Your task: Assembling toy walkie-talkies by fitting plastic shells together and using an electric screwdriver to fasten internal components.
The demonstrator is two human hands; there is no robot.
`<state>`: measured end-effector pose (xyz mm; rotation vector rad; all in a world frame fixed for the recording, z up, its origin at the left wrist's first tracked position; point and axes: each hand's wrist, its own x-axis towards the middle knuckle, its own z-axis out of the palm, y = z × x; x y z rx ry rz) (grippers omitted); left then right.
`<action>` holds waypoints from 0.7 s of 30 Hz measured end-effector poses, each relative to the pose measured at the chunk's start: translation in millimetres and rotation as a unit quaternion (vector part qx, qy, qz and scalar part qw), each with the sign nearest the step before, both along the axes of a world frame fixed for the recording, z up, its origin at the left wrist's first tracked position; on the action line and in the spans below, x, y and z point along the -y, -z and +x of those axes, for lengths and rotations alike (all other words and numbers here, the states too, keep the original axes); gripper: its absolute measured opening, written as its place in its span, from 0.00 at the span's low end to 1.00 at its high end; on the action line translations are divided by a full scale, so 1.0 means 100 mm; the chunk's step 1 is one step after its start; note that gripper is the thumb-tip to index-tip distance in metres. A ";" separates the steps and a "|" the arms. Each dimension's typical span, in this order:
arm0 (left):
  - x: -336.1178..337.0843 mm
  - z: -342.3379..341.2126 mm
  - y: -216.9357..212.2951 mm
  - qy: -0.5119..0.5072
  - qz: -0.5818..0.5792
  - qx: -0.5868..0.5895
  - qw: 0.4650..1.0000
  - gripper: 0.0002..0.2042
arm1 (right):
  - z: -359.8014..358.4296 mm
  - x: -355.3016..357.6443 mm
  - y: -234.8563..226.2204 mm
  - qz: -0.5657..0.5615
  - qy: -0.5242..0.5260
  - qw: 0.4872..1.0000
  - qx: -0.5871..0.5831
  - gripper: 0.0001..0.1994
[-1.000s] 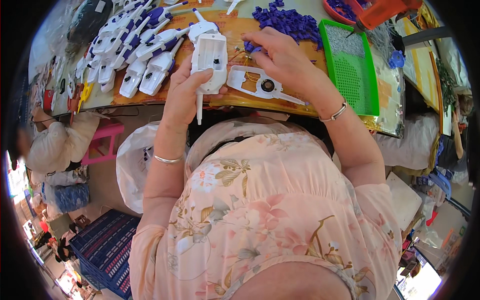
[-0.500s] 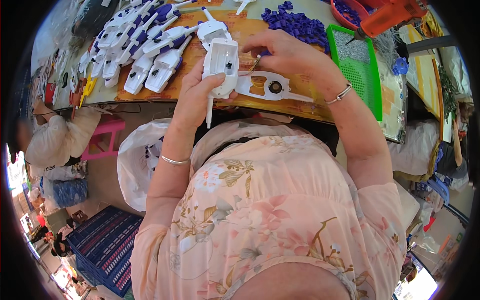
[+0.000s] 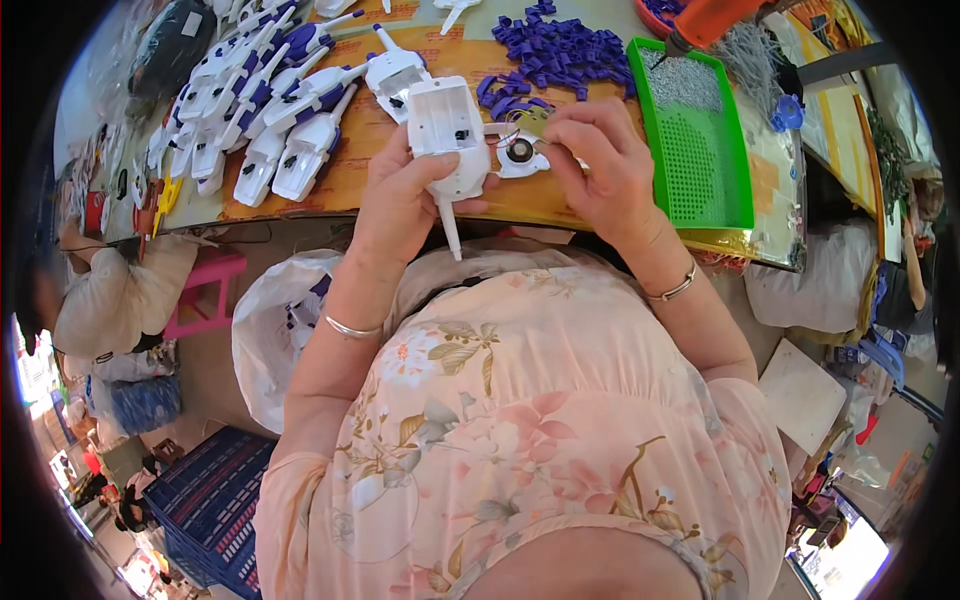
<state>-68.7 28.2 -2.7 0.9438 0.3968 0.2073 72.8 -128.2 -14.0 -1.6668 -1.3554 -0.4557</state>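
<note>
L hand [image 3: 405,195] grips a white plastic housing [image 3: 447,130] w/ a thin stem pointing near, fingers wrapped round its left side, thumb pressed across the lower front; housing held just above the near edge of the table [image 3: 330,185]. R hand [image 3: 605,160] sits right beside it, fingers curled together & pinching at a small white part w/ a round dark centre [image 3: 519,154] plus a bit of brass-coloured metal [image 3: 533,122]; exact grip partly hidden by the fingers. Small part lies just right of the housing, touching or nearly so, can't tell which. Far of both hands: pile of purple plastic pieces [image 3: 560,45]. Right of R hand: green tray [image 3: 695,130] w/ a perforated floor and grey bits at its far end. Left on the table: rows of white-and-purple toy bodies [image 3: 270,110] laid side by side. Bracelets on both wrists. Below the table, left: white plastic bag [image 3: 265,330], pink stool [image 3: 205,295], blue crate [image 3: 205,500].
</note>
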 end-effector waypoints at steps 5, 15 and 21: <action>0.03 0.04 -0.06 0.030 -0.005 -0.007 1.000 0.23 | -0.04 0.10 0.06 0.021 0.015 1.000 0.008 0.10; -0.09 -0.06 -0.11 0.116 0.084 0.132 0.981 0.38 | -0.13 0.08 0.11 0.039 -0.006 0.999 -0.020 0.09; -0.26 -0.07 -0.02 -0.019 0.373 0.073 0.925 0.19 | -0.16 0.07 0.13 0.061 -0.021 0.998 -0.015 0.10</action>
